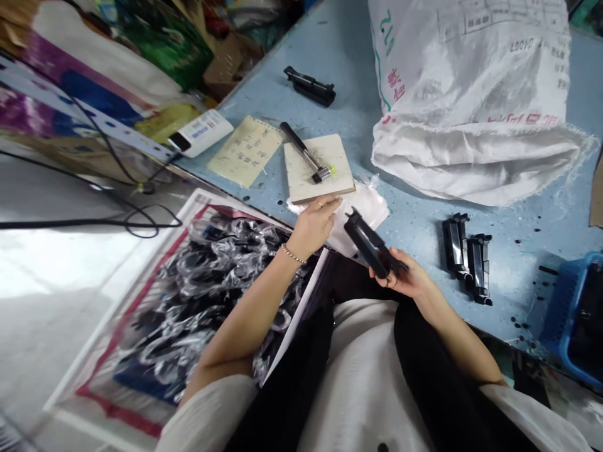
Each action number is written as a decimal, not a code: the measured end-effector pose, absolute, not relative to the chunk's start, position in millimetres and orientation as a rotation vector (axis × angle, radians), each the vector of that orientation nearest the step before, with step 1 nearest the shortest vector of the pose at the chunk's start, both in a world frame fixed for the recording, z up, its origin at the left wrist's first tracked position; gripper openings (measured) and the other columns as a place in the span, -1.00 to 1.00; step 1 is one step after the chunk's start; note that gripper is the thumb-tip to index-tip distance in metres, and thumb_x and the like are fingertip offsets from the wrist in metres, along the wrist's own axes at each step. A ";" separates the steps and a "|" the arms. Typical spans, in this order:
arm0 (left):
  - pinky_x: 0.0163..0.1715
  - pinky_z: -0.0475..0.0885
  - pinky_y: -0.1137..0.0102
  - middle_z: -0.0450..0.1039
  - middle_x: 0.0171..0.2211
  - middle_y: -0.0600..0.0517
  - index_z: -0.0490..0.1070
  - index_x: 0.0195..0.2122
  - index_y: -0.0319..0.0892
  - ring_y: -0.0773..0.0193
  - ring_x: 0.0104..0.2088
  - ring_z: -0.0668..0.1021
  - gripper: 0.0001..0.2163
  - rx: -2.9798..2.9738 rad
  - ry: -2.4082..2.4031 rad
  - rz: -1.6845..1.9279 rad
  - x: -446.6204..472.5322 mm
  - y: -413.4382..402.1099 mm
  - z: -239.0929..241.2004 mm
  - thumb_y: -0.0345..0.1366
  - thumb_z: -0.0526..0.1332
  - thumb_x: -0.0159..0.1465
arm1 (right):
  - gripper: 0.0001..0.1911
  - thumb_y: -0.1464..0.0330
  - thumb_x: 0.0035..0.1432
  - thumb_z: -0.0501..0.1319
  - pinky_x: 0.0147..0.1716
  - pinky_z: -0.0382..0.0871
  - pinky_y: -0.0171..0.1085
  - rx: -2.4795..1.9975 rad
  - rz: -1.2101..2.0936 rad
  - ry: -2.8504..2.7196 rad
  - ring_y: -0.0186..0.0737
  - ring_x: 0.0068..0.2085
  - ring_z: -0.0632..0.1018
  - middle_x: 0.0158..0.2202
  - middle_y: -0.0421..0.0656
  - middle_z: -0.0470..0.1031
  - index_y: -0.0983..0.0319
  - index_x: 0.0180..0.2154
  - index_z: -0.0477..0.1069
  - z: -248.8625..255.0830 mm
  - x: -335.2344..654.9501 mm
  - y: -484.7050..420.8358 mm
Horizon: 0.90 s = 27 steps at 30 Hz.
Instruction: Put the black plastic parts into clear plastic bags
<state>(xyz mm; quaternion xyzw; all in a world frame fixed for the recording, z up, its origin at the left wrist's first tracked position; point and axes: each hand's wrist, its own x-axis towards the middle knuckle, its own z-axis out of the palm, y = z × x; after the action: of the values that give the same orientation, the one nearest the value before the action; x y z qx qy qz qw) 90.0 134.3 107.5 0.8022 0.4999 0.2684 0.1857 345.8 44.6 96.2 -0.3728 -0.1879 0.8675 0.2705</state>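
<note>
My right hand (407, 276) is closed around one end of a long black plastic part (365, 242), which points up and to the left above the table edge. Beside it, my left hand (316, 225) lies with fingers stretched out over a stack of thin clear plastic bags (372, 204); its thumb is hidden. Just beyond those fingers a pale square block (301, 182) bears a small hammer (306, 154) with a black handle and metal head. Two similar black parts (467, 257) lie side by side to the right, and another black part (311, 86) is farther back.
A large white woven sack (471, 75) takes up the back right. A handwritten yellow note (245, 150) and a white box-shaped device (201, 133) lie left. Below is a white-rimmed crate (127, 301) of bagged black parts. A blue basket (560, 314) stands at the right.
</note>
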 end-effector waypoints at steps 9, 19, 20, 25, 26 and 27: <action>0.29 0.42 0.24 0.35 0.30 -0.14 -0.05 0.49 -0.02 0.18 0.29 0.44 -0.34 2.438 0.784 0.816 133.1 49.1 133.4 -0.57 -0.02 0.39 | -0.41 -0.18 0.25 0.03 -0.48 0.44 -0.29 -1.183 1.958 -0.854 -0.25 -0.42 0.44 -0.35 -0.11 0.50 0.21 -0.21 0.44 97.1 334.9 47.0; 0.24 0.47 0.13 0.52 0.13 -0.18 0.30 0.33 -0.16 0.03 0.15 0.56 -0.56 2.534 1.088 0.645 106.2 14.6 153.6 -0.36 0.13 0.42 | -0.41 0.19 0.29 0.27 0.30 0.29 0.05 -1.042 1.486 -1.789 0.01 0.27 0.43 0.28 0.01 0.37 0.13 0.31 0.30 121.6 336.3 25.1; 0.23 0.47 0.14 0.54 0.11 -0.16 0.35 0.29 -0.13 0.04 0.12 0.58 -0.60 2.496 1.166 0.644 95.4 12.3 154.8 -0.32 0.15 0.43 | -0.43 0.22 0.30 0.26 0.36 0.19 0.10 -1.114 1.367 -1.851 0.04 0.33 0.36 0.32 0.02 0.33 0.12 0.30 0.32 115.2 338.9 29.9; 0.22 0.43 0.04 0.57 0.05 -0.16 0.50 0.07 -0.12 -0.06 0.08 0.59 -0.68 2.209 1.682 0.507 -1.2 1.0 127.1 -0.15 0.14 0.38 | -0.46 0.39 0.32 0.12 0.40 0.09 0.18 -1.345 1.096 -1.918 0.04 0.42 0.24 0.40 0.07 0.22 0.15 0.31 0.33 77.1 350.1 49.9; 0.18 0.45 0.01 0.59 0.00 -0.19 0.53 -0.03 -0.14 -0.11 0.04 0.61 -0.70 2.124 1.818 0.426 -28.7 -3.1 116.3 -0.12 0.14 0.35 | -0.46 0.41 0.33 0.08 0.40 0.09 0.15 -1.330 1.104 -1.912 0.01 0.42 0.25 0.40 0.06 0.22 0.16 0.31 0.32 73.1 351.4 51.3; 0.07 0.49 -0.02 0.62 -0.12 -0.21 0.55 -0.17 -0.16 -0.15 -0.05 0.63 -0.72 2.024 1.944 0.296 -56.7 -8.8 105.6 -0.11 0.15 0.30 | -0.46 0.42 0.34 0.05 0.40 0.11 0.13 -1.306 1.128 -1.899 -0.02 0.41 0.26 0.41 0.05 0.22 0.17 0.31 0.32 70.7 352.2 51.9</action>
<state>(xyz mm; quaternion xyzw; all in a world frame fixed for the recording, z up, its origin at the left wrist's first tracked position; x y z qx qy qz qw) -56.7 -8.8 105.6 0.7080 0.6802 0.1034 0.1593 352.2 51.9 70.7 -0.4881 -0.7096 0.4215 0.2838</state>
